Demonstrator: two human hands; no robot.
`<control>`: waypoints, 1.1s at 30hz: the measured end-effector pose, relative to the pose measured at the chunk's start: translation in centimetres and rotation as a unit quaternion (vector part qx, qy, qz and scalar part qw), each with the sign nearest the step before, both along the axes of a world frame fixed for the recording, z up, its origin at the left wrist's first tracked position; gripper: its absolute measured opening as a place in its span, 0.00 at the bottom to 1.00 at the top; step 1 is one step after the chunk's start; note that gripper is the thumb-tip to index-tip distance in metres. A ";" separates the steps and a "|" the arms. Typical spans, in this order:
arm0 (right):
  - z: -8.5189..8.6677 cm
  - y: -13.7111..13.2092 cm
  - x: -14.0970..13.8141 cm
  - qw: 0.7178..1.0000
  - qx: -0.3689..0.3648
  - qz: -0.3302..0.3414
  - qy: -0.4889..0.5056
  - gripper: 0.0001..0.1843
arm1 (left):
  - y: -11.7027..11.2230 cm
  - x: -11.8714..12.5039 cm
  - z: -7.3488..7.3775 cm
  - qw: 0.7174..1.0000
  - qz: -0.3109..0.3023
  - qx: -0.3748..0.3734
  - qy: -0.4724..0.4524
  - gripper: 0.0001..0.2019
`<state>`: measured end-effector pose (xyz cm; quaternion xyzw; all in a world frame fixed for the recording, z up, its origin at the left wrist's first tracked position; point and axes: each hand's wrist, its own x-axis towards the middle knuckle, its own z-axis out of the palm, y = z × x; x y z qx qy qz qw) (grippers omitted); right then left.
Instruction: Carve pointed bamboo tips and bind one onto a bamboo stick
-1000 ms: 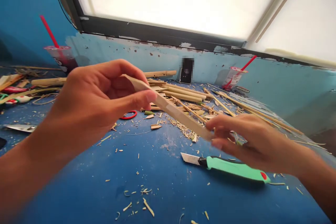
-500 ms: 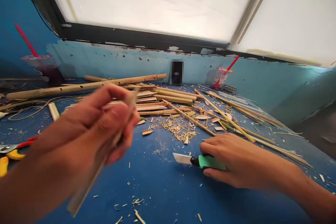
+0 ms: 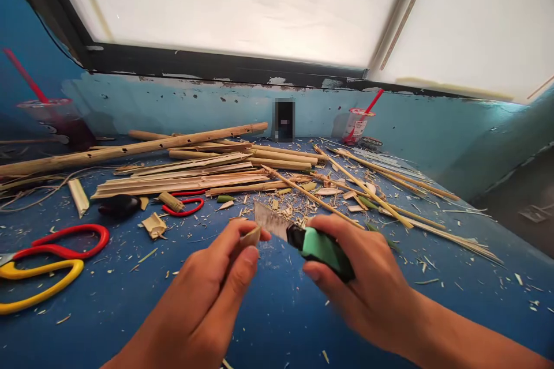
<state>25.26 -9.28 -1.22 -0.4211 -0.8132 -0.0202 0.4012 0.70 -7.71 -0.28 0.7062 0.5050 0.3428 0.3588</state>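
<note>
My left hand (image 3: 216, 285) is closed around a bamboo strip (image 3: 251, 237), pinched between thumb and fingers. Only the strip's tip shows; the hand hides the rest. Opposite it, my right hand (image 3: 367, 277) grips the green and black handle of a utility knife (image 3: 324, 251). The knife's broad blade (image 3: 272, 222) is out and points up and left, close to the strip's tip; whether they touch I cannot tell. Behind both hands lies a heap of bamboo shavings (image 3: 298, 202) on the blue table (image 3: 142, 305).
Scissors with red and yellow handles (image 3: 71, 251) lie at the left. Split bamboo pieces (image 3: 173, 176) and a long bamboo pole (image 3: 142, 147) lie behind. Thin bamboo sticks (image 3: 415, 213) spread to the right. Cups with red straws (image 3: 357, 127) stand at the wall.
My left hand has moved right and turned, bringing the bamboo strip to the middle. My right hand has lifted the knife, its blade now tilted upward. The view has shifted slightly.
</note>
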 end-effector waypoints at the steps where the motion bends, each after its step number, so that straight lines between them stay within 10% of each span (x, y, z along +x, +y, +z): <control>1: -0.3 -0.1 -0.1 1.000 0.005 0.011 -0.014 0.13 | -0.1 0.1 0.0 1.000 -0.011 0.007 0.003 0.22; 13: -1.0 -0.5 -0.6 0.997 0.049 0.018 -0.063 0.13 | 0.1 0.4 0.1 0.990 -0.138 0.018 0.018 0.27; 33: -1.1 -1.3 -0.7 0.992 0.079 -0.035 -0.090 0.15 | 0.5 1.3 -1.1 0.995 -0.062 0.010 -0.081 0.23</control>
